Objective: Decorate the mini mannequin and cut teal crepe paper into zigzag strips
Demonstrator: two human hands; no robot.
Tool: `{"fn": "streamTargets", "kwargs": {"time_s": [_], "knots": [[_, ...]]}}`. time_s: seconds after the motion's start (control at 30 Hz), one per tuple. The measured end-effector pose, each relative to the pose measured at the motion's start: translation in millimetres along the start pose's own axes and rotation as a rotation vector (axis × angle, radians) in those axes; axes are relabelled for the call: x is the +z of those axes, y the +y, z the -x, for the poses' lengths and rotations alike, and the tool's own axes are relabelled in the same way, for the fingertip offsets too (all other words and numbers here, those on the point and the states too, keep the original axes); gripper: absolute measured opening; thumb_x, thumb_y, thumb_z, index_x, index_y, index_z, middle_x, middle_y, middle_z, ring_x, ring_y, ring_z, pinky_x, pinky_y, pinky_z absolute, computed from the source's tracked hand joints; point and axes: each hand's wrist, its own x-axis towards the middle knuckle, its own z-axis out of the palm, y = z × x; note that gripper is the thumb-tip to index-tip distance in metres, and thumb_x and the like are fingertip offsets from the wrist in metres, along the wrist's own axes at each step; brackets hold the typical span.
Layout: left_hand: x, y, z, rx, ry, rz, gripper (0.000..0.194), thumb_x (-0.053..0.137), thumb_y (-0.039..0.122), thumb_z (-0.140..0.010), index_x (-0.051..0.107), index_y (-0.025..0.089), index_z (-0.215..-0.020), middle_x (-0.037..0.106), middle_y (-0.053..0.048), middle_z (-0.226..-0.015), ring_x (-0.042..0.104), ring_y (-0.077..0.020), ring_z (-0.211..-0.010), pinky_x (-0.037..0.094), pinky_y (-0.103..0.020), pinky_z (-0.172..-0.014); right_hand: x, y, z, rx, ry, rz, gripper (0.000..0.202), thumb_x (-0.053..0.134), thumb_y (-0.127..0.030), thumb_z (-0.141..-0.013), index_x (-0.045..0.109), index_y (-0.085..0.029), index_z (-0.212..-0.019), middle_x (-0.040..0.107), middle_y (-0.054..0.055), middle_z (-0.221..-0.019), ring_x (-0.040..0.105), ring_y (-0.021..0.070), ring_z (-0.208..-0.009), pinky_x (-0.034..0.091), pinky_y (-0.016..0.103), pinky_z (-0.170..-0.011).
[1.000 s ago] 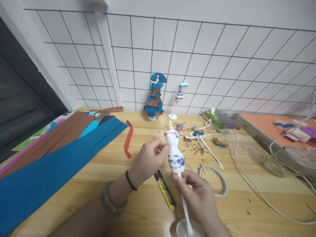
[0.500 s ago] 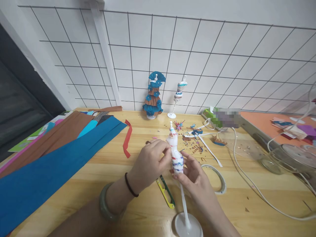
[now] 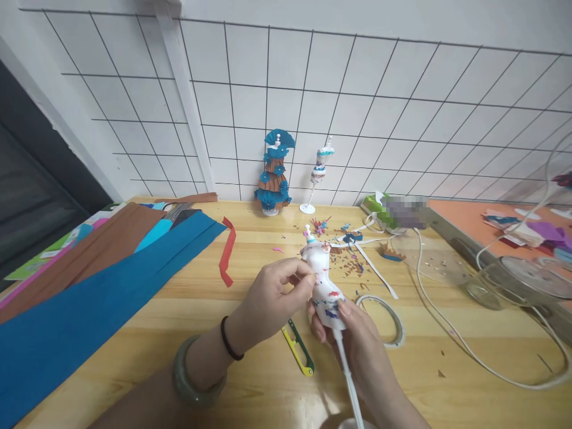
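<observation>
White mannequin [image 3: 318, 261]; hips within closed right grip [image 3: 357, 333]; left grip [image 3: 277, 290] pinched at waist, contents unclear.

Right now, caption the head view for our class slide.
Right hand holding a colour-flecked mannequin, left hand at its waist.

The lower edge cut off the base of the white dress form [image 3: 318, 262], and the right hand [image 3: 357, 333] covered part of its hips. Whether the left hand [image 3: 279, 292] pinched anything at the waist was too small to tell. Blue paper [image 3: 89, 292] ran beyond the left edge; pixelation obscured an item [image 3: 406, 211].
</observation>
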Motion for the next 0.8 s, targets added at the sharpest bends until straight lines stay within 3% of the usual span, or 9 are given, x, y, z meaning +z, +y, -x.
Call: {"fn": "streamTargets", "kwargs": {"time_s": [0.1, 0.33, 0.6, 0.7, 0.8], "knots": [[0.1, -3, -1, -0.054, -0.028, 0.172, 0.014, 0.050, 0.025, -0.083, 0.052, 0.016, -0.073, 0.054, 0.001, -0.071, 0.055, -0.0093, -0.058, 0.045, -0.025, -0.061, 0, 2, -2, 0.051, -0.024, -0.160, 0.033, 0.045, -0.041, -0.087, 0.063, -0.013, -0.084, 0.062, 0.006, -0.073, 0.046, 0.0108, -0.051, 0.034, 0.025, -0.054], [-5.8, -4, -3, -0.054, -0.022, 0.177, 0.015, 0.054, 0.023, -0.081, 0.055, 0.014, -0.069, 0.056, 0.000, -0.068, 0.052, -0.0095, -0.066, 0.043, -0.023, -0.065, 0, 4, -2, 0.165, -0.106, -0.563, 0.033, 0.042, -0.041, -0.087, 0.062, -0.014, -0.090, 0.065, 0.008, -0.073, 0.039, 0.0045, -0.040, 0.031, 0.020, -0.046], [-5.7, -17, -3, -0.034, -0.080, 0.308, 0.016, 0.054, 0.022, -0.083, 0.056, 0.014, -0.070, 0.059, -0.001, -0.071, 0.054, -0.0105, -0.071, 0.042, -0.026, -0.073, 0, -2, 0, 0.247, -0.191, -0.702, 0.039, 0.042, -0.042, -0.088, 0.065, -0.011, -0.084, 0.064, 0.007, -0.067, 0.022, -0.0003, -0.034, 0.029, 0.017, -0.042], [-5.8, -18, -4, -0.039, -0.083, 0.453, 0.014, 0.054, 0.020, -0.083, 0.057, 0.015, -0.070, 0.059, -0.001, -0.069, 0.054, -0.0108, -0.071, 0.042, -0.028, -0.077, -7, -6, -1, 0.275, -0.187, -0.795, 0.031, 0.046, -0.037, -0.086, 0.063, -0.012, -0.080, 0.061, 0.003, -0.063, 0.020, -0.0016, -0.033, 0.030, 0.014, -0.041], [-13.4, -14, -6, -0.018, -0.015, 0.605, 0.014, 0.055, 0.019, -0.081, 0.057, 0.016, -0.068, 0.059, 0.001, -0.064, 0.055, -0.0115, -0.070, 0.043, -0.028, -0.076, -20, -9, -4, 0.237, -0.131, -0.928, 0.019, 0.049, -0.027, -0.084, 0.059, -0.012, -0.077, 0.054, -0.003, -0.061, 0.023, -0.0022, -0.034, 0.030, 0.010, -0.041]]}}
